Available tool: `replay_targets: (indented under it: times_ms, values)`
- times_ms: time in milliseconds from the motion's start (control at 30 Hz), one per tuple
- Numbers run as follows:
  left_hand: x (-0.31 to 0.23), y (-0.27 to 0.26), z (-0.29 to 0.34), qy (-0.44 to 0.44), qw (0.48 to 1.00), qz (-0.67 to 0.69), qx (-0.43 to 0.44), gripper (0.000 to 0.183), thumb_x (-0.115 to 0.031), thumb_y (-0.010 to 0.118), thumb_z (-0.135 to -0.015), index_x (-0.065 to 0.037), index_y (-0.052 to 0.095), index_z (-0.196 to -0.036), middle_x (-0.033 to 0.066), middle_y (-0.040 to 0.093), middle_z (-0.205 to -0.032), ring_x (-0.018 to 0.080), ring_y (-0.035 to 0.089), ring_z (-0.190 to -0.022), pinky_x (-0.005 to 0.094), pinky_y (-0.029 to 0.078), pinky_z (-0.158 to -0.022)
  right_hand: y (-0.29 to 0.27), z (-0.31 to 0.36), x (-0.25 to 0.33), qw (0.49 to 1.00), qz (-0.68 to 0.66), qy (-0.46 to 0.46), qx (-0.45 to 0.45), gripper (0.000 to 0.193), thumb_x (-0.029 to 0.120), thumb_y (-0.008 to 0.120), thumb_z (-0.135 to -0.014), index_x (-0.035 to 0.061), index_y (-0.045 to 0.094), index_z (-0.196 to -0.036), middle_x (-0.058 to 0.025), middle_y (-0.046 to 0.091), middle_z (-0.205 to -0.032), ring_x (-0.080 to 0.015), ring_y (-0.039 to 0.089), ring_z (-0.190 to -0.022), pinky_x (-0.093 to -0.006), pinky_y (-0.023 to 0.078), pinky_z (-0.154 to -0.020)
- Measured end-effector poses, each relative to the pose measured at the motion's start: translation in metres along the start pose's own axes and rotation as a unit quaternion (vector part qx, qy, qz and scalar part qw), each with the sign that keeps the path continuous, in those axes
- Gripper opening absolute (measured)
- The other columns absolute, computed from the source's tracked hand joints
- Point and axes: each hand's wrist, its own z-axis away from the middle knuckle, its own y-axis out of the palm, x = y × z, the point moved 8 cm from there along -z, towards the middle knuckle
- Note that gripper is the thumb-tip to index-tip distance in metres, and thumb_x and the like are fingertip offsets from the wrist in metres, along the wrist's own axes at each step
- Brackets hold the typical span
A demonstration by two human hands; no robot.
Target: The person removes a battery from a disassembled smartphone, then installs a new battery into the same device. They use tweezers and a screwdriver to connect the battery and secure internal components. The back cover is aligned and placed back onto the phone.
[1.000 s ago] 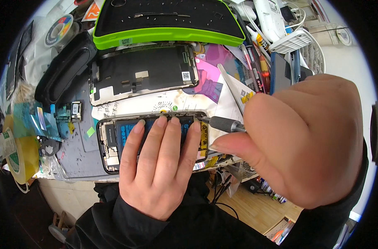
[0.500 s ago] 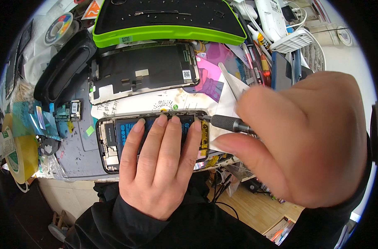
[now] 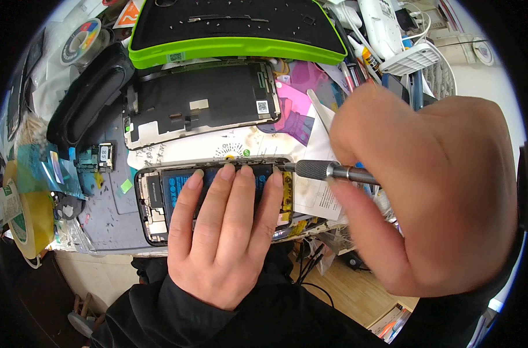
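An opened phone body (image 3: pixel 155 200) lies lengthwise at the bench's near edge, its black battery with blue print (image 3: pixel 172 188) showing on the inside. Flat across it rests my left hand (image 3: pixel 223 238), fingers spread with the tips along the phone's far edge. My right hand (image 3: pixel 432 197) holds a thin screwdriver (image 3: pixel 313 169) with a knurled metal grip, almost level. The thumb is at the shaft behind the knurling, and the other fingers are partly hidden. The driver's tip meets the phone's far right corner, beside my left index fingertip.
Beyond the phone lies a detached screen panel (image 3: pixel 223 98) on white paper. Farther back sits a green-rimmed tray (image 3: pixel 235 51) with small screws on black lining. At left are a black curved case (image 3: pixel 87 98), a small circuit board (image 3: pixel 96 158) and a tape roll (image 3: pixel 35 214).
My right hand's index finger has lifted and its thumb has slid back to the right, baring more of the screwdriver. The left hand stays almost still on the phone.
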Motion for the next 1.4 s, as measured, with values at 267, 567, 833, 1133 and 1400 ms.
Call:
replay_targets:
  times_ms: [267,567,833,1133,1400]
  values:
    - [0.001,0.000,-0.003,0.001,0.998,0.020,0.051,0.033,-0.014,0.066,-0.091,-0.017,0.073,-0.123,0.0060,0.062,-0.124,0.0204,0.062,-0.118,0.0425,0.051,-0.105,-0.001,-0.003,0.001,0.999,-0.022,-0.016,0.023,0.028,0.013,0.082,-0.068,0.0058,0.058,-0.079,-0.0085,0.049,-0.059,-0.0336,0.048,-0.051,-0.0415,0.033,-0.054]
    - [0.001,0.003,0.000,-0.015,0.998,0.037,0.057,0.033,-0.014,0.064,-0.092,-0.017,0.073,-0.123,0.0062,0.062,-0.123,0.0206,0.062,-0.119,0.0425,0.050,-0.105,0.000,-0.004,0.001,0.997,-0.049,-0.028,0.049,0.032,0.015,0.084,-0.066,0.0054,0.058,-0.082,-0.0070,0.047,-0.056,-0.0316,0.047,-0.047,-0.0412,0.031,-0.051]
    - [-0.002,0.002,-0.003,0.007,0.999,0.020,0.050,0.034,-0.014,0.063,-0.091,-0.017,0.073,-0.124,0.0063,0.063,-0.123,0.0209,0.062,-0.118,0.0424,0.050,-0.106,-0.003,0.003,0.001,0.999,-0.023,-0.022,0.017,0.032,0.014,0.083,-0.066,0.0058,0.059,-0.085,-0.0071,0.049,-0.057,-0.0314,0.047,-0.048,-0.0412,0.031,-0.051]
    - [-0.002,0.009,0.005,0.000,0.999,0.023,0.039,0.034,-0.014,0.063,-0.091,-0.016,0.072,-0.124,0.0066,0.063,-0.123,0.0214,0.062,-0.117,0.0426,0.050,-0.105,-0.004,0.007,0.001,0.998,-0.046,-0.045,-0.002,0.029,0.010,0.081,-0.068,0.0055,0.057,-0.083,-0.0063,0.049,-0.057,-0.0302,0.046,-0.046,-0.0409,0.029,-0.049]
    - [-0.001,0.004,0.002,0.011,0.999,0.002,0.032,0.036,-0.013,0.062,-0.091,-0.016,0.072,-0.125,0.0075,0.062,-0.124,0.0223,0.062,-0.118,0.0432,0.050,-0.105,0.001,0.010,0.000,0.996,-0.074,-0.049,-0.011,0.033,0.013,0.083,-0.069,0.0057,0.056,-0.086,-0.0051,0.049,-0.056,-0.0300,0.046,-0.046,-0.0408,0.029,-0.048]
